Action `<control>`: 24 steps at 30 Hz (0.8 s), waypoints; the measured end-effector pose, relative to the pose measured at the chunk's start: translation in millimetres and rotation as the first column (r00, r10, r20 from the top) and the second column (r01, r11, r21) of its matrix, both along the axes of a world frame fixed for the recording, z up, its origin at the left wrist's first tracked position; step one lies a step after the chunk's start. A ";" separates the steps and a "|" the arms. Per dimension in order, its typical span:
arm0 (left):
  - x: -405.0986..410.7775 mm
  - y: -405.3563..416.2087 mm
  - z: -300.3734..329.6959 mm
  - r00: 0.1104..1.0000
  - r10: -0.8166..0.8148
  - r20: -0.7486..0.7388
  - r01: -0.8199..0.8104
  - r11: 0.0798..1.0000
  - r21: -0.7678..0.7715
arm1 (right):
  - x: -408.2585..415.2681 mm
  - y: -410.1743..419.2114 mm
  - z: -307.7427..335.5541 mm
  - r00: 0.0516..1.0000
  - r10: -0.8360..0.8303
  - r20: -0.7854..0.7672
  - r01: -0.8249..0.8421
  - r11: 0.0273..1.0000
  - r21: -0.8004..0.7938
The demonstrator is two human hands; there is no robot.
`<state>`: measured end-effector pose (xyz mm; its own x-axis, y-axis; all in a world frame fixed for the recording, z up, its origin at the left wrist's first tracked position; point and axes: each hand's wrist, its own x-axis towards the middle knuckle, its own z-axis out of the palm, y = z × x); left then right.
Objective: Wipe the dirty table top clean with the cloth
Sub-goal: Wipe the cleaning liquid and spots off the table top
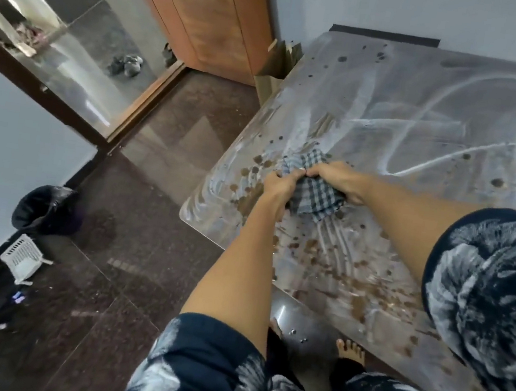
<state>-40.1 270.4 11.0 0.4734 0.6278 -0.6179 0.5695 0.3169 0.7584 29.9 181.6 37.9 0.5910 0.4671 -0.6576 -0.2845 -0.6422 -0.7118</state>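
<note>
A blue-and-white checked cloth (315, 193) is bunched up over the near left part of the table top (425, 126). My left hand (279, 186) grips the cloth's left side with curled fingers. My right hand (335, 179) grips its upper right side, fingers curled over the fabric. Both hands meet close together on the cloth. The table top is grey and glossy, streaked with white smears and dotted with brown spots (336, 266), thickest near the left edge and the near corner.
The table's left edge (216, 173) borders a dark tiled floor (130, 243). A black bin bag (44, 208) and a white basket (21, 256) sit by the left wall. A wooden door (205, 15) stands behind. My bare foot (349, 350) shows under the table.
</note>
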 end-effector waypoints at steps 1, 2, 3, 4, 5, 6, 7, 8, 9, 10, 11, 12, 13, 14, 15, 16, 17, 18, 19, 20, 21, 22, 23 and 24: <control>-5.1 12.2 -4.5 1.000 -0.009 -0.004 0.009 1.000 -0.008 | -6.0 10.7 0.1 1.000 0.001 -0.018 -0.001 1.000 -0.005; -9.0 20.2 -7.8 1.000 -0.024 -0.006 0.024 1.000 -0.021 | -10.4 17.1 -1.6 0.999 0.009 -0.036 -0.009 1.000 -0.013; -13.5 29.9 -11.3 0.999 -0.036 0.002 0.036 0.998 -0.048 | -16.0 25.0 -4.2 0.998 0.005 -0.060 -0.005 1.000 -0.014; -17.1 39.0 -13.1 0.999 -0.052 0.005 0.052 0.996 -0.067 | -20.9 32.1 -6.6 0.996 -0.003 -0.085 0.002 1.000 -0.009; -20.3 48.6 -13.9 0.998 -0.066 0.007 0.066 0.995 -0.074 | -25.3 41.8 -8.5 0.996 -0.017 -0.090 0.017 1.000 -0.006; -24.2 58.0 -14.8 0.997 -0.073 0.014 0.073 0.995 -0.071 | -29.2 51.7 -10.1 0.997 -0.023 -0.073 0.023 1.000 -0.006; -26.3 65.9 -18.7 0.997 -0.073 0.015 0.074 0.995 -0.060 | -31.3 59.3 -12.1 0.999 -0.029 -0.042 0.028 1.000 -0.007; -30.9 73.7 -19.4 0.997 -0.081 0.015 0.082 0.995 -0.051 | -35.7 68.4 -13.7 0.999 -0.037 -0.009 0.037 0.999 0.001; -35.9 82.3 -21.3 0.996 -0.083 0.019 0.084 0.995 -0.049 | -40.8 77.6 -15.9 0.999 -0.043 0.017 0.043 0.999 0.001; -39.7 88.3 -23.1 0.996 -0.082 0.027 0.083 0.995 -0.050 | -45.9 83.5 -15.3 0.999 -0.045 0.023 0.045 0.999 0.003; -43.5 92.4 -23.4 0.996 -0.081 0.044 0.083 0.995 -0.060 | -49.0 88.0 -17.9 0.999 -0.045 0.016 0.045 0.999 0.017; -48.1 96.6 -23.4 0.995 -0.081 0.060 0.085 0.994 -0.072 | -52.9 92.1 -20.2 0.999 -0.043 0.003 0.043 0.999 0.031; -53.0 102.0 -24.5 0.994 -0.082 0.071 0.088 0.993 -0.083 | -57.1 96.8 -22.7 0.999 -0.043 -0.008 0.043 0.998 0.041; -57.7 107.2 -26.0 0.993 -0.088 0.074 0.094 0.992 -0.083 | -61.0 100.3 -25.7 0.999 -0.046 -0.016 0.047 0.998 0.049; -62.6 110.7 -29.0 0.993 -0.095 0.069 0.100 0.992 -0.078 | -64.5 102.6 -30.1 0.999 -0.050 -0.016 0.051 0.997 0.056; -67.3 113.6 -32.0 0.993 -0.101 0.064 0.106 0.991 -0.079 | -68.2 103.8 -34.7 0.998 -0.056 -0.020 0.057 0.997 0.061; -71.1 115.5 -34.7 0.993 -0.103 0.065 0.108 0.991 -0.084 | -70.8 104.6 -38.8 0.998 -0.058 -0.023 0.059 0.996 0.067; -75.1 116.5 -36.8 0.992 -0.102 0.068 0.109 0.989 -0.100 | -73.1 105.4 -43.2 0.998 -0.061 -0.032 0.063 0.996 0.070; -78.2 117.3 -39.4 0.993 -0.098 0.070 0.106 0.988 -0.117 | -74.7 105.4 -46.5 0.997 -0.064 -0.048 0.067 0.995 0.068; -80.3 117.9 -41.5 0.993 -0.101 0.068 0.109 0.987 -0.122 | -75.9 105.4 -47.4 0.996 -0.061 -0.061 0.065 0.996 0.066; -81.7 118.3 -42.6 0.992 -0.109 0.068 0.116 0.986 -0.120 | -76.8 106.0 -48.2 0.996 -0.055 -0.068 0.059 0.996 0.060; -83.0 118.1 -42.4 0.991 -0.113 0.073 0.121 0.986 -0.118 | -77.5 106.5 -48.3 0.996 -0.050 -0.073 0.054 0.998 0.045; -83.7 118.8 -42.2 0.990 -0.113 0.083 0.123 0.985 -0.122 | -77.3 108.0 -48.2 0.996 -0.056 -0.074 0.059 0.998 0.034; -84.1 119.8 -40.9 0.989 -0.112 0.095 0.124 0.983 -0.133 | -77.2 109.6 -48.0 0.995 -0.066 -0.076 0.069 0.997 0.026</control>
